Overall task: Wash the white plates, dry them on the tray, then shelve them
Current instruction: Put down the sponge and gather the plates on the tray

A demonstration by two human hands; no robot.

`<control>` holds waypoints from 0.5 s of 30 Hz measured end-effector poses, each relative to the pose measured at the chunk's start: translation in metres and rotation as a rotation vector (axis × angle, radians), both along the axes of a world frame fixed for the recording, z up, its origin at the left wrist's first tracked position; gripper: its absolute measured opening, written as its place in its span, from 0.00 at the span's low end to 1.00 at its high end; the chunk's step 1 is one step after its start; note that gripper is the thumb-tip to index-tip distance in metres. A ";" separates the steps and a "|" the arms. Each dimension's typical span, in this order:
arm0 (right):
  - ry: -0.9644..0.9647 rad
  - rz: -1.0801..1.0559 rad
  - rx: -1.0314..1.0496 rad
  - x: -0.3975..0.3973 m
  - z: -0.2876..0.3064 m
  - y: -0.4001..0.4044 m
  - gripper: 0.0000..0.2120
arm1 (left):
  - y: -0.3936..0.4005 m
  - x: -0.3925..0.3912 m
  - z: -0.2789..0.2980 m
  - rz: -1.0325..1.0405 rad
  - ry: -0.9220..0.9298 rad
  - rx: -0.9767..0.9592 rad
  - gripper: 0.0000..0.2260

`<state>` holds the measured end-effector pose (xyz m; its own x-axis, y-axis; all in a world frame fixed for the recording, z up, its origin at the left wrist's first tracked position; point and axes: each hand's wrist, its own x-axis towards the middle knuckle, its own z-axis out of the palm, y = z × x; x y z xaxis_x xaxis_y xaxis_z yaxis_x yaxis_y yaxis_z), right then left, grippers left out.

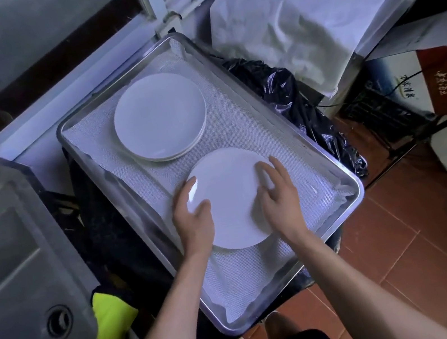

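A metal tray (348, 195) lined with a white mesh mat holds two groups of white plates. A stack of white plates (160, 116) lies at the tray's far end. A nearer white plate (229, 195) rests on another plate whose rim shows beneath it. My left hand (193, 218) grips the near plate's left edge, thumb on top. My right hand (279, 198) lies on its right edge with the fingers spread over the rim. Both hands touch the same plate.
A steel sink (10, 264) with a drain is at the left, a yellow-green cloth (112, 333) hanging by it. A black plastic bag (293, 98) lies under and behind the tray. White-draped shelving (308, 13), boxes and red floor tiles (406, 242) are at the right.
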<state>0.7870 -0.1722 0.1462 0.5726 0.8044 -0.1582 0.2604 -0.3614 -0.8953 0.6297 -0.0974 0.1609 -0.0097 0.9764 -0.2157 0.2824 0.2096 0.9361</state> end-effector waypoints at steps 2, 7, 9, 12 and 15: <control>0.015 -0.039 -0.004 -0.002 0.005 -0.004 0.23 | -0.002 0.002 0.004 -0.005 0.012 0.016 0.27; 0.040 -0.114 0.016 -0.006 0.017 -0.023 0.20 | -0.013 0.001 0.020 -0.098 0.083 0.069 0.23; 0.043 -0.115 0.010 -0.006 0.026 -0.029 0.18 | -0.019 -0.001 0.024 -0.165 0.138 0.093 0.21; 0.038 -0.109 -0.037 -0.006 0.034 -0.041 0.15 | -0.027 -0.002 0.025 -0.242 0.221 0.109 0.17; 0.024 -0.141 -0.061 -0.010 0.038 -0.055 0.14 | -0.037 0.000 0.029 -0.258 0.278 0.093 0.16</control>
<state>0.7771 -0.2274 0.1837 0.6745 0.7050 -0.2191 0.1825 -0.4468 -0.8758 0.6297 -0.1348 0.1897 0.1928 0.9698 -0.1497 0.5606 0.0163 0.8279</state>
